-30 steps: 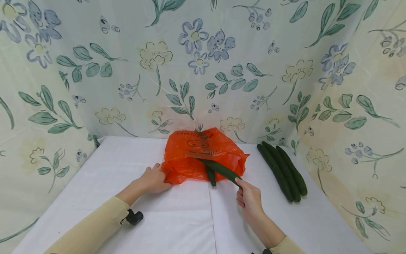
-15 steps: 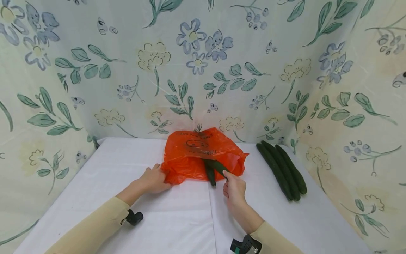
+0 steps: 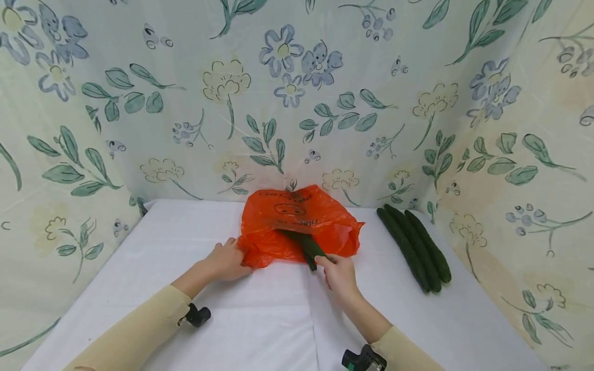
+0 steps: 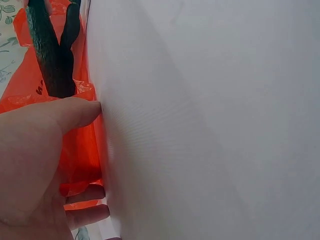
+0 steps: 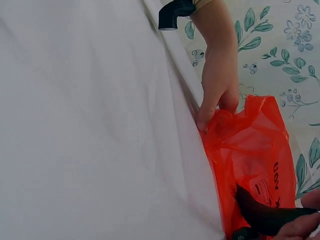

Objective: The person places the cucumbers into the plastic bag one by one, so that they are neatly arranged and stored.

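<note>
An orange-red plastic bag [image 3: 260, 211] with black print lies at the back of the table, its mouth facing me. My left hand [image 3: 228, 261] grips the bag's left edge, thumb and fingers on either side of the film in the left wrist view. Between the thumb and fingers of my right hand [image 3: 341, 278] is the near end of a dark green cucumber [image 3: 303, 242]. Its far end is inside the mouth, hidden under the upper film. A second cucumber [image 4: 71, 27] lies beside it, its tip poking out of the bag.
Several more cucumbers [image 3: 413, 250] lie side by side at the table's right. White cloth [image 3: 260, 319] covers the table. A floral curtain [image 3: 297, 129] hangs directly behind the bag and along both sides.
My right hand has moved left and toward the bag, sliding the cucumber deeper into its mouth. The left hand stays at the bag's edge.
</note>
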Motion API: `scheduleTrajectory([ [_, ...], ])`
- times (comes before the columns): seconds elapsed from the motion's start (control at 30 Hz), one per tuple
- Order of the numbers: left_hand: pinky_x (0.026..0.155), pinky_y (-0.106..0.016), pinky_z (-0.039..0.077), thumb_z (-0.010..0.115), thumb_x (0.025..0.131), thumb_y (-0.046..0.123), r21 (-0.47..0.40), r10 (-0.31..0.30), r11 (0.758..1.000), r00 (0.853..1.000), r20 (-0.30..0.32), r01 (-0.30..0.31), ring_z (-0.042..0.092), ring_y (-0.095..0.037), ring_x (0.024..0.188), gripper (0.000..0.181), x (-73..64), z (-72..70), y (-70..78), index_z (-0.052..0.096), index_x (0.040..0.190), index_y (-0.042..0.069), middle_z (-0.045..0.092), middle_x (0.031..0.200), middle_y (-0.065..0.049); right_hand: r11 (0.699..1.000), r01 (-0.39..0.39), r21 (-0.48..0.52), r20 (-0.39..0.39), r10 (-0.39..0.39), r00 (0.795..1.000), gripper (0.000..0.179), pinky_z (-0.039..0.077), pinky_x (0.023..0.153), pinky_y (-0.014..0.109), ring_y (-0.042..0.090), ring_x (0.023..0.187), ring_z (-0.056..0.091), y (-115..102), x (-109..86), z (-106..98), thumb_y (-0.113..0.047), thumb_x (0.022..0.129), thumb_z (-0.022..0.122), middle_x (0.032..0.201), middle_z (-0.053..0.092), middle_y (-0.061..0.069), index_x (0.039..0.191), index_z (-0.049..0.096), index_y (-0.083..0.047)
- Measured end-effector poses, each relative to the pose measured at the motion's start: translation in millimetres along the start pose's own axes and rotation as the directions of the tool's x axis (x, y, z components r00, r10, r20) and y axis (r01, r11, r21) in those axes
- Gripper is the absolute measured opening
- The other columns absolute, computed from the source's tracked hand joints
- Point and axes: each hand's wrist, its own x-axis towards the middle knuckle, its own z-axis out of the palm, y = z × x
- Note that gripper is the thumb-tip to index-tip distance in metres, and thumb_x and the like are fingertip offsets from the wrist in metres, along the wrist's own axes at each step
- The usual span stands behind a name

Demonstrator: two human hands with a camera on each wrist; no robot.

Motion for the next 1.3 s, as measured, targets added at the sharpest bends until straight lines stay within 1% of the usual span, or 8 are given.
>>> scheduleTrajectory([
  [0.17,0.095,-0.055,0.044,0.07,0.089,0.046,0.017,-0.002,1.0,1.0,0.009,0.002,0.047,-0.027,0.113,0.048,-1.1,-1.8,1.7,0.071,0.114,0.006,0.059,0.11,-0.008,0.984,0.091,-0.152,0.124,-0.073,0.99,0.031,0.032,0.042,0.024,0.016,0.042,0.033,2,-1.6,-6,-0.028,0.094,0.068,0.057,0.041,0.001,0.114,0.069,-0.004],
  [0.4,0.095,-0.057,0.044,0.07,0.089,0.046,0.016,-0.002,1.0,1.0,0.006,0.002,0.047,-0.028,0.113,0.048,-2.1,-1.6,3.1,0.071,0.115,0.006,0.06,0.11,-0.009,0.946,0.133,-0.294,0.169,-0.086,0.982,0.039,0.038,0.044,0.025,0.017,0.042,0.04,0,0.9,-8,-0.031,0.091,0.071,0.061,0.05,0.003,0.119,0.066,-0.004],
  [0.57,0.095,-0.058,0.045,0.069,0.089,0.047,0.021,0.0,1.0,1.0,0.002,0.0,0.047,-0.028,0.115,0.049,-1.8,0.0,2.7,0.071,0.117,0.006,0.061,0.112,-0.008,0.893,0.166,-0.418,0.178,-0.099,0.979,0.033,0.046,0.051,0.027,0.018,0.051,0.05,-1,3.9,-7,-0.034,0.088,0.074,0.068,0.057,0.005,0.103,0.068,-0.005],
  [0.67,0.094,-0.057,0.045,0.069,0.089,0.048,0.023,0.003,1.0,1.0,-0.002,-0.003,0.048,-0.028,0.114,0.049,-1.0,0.8,2.1,0.071,0.116,0.007,0.061,0.111,-0.008,0.861,0.199,-0.468,0.186,-0.124,0.975,0.027,0.043,0.05,0.027,0.017,0.053,0.049,-1,6.8,-5,-0.033,0.087,0.075,0.062,0.054,0.003,0.087,0.068,-0.007],
  [0.8,0.094,-0.058,0.045,0.07,0.089,0.047,0.022,0.003,1.0,1.0,-0.006,-0.002,0.048,-0.028,0.114,0.049,-0.6,0.6,2.2,0.071,0.115,0.007,0.061,0.11,-0.007,0.838,0.222,-0.498,0.2,-0.138,0.97,0.034,0.036,0.049,0.025,0.015,0.051,0.043,-3,10.7,-4,-0.036,0.086,0.076,0.054,0.046,0.0,0.067,0.063,-0.011],
  [0.97,0.097,-0.059,0.044,0.071,0.088,0.047,0.012,-0.005,1.0,1.0,-0.002,0.005,0.047,-0.028,0.116,0.048,-0.4,1.0,2.2,0.071,0.116,0.007,0.062,0.111,-0.007,0.845,0.214,-0.489,0.218,-0.119,0.969,0.044,0.032,0.048,0.025,0.015,0.049,0.04,-6,13.1,-3,-0.039,0.086,0.077,0.051,0.043,-0.001,0.059,0.055,-0.012],
  [1.1,0.097,-0.058,0.044,0.071,0.088,0.047,0.012,-0.006,1.0,1.0,-0.003,0.006,0.047,-0.028,0.116,0.049,-0.2,0.8,2.8,0.071,0.117,0.007,0.061,0.111,-0.007,0.873,0.196,-0.447,0.189,-0.122,0.974,0.043,0.034,0.048,0.025,0.016,0.049,0.042,-5,12.6,-1,-0.039,0.087,0.077,0.051,0.044,-0.001,0.059,0.058,-0.011],
  [1.3,0.097,-0.058,0.044,0.071,0.088,0.046,0.01,-0.005,1.0,1.0,-0.004,0.005,0.048,-0.028,0.116,0.049,-0.7,-0.1,3.3,0.071,0.117,0.006,0.062,0.112,-0.008,0.882,0.252,-0.398,0.119,-0.223,0.968,0.034,0.034,0.05,0.026,0.016,0.056,0.044,6,9.5,7,-0.035,0.089,0.074,0.054,0.042,-0.001,0.067,0.066,-0.011],
])
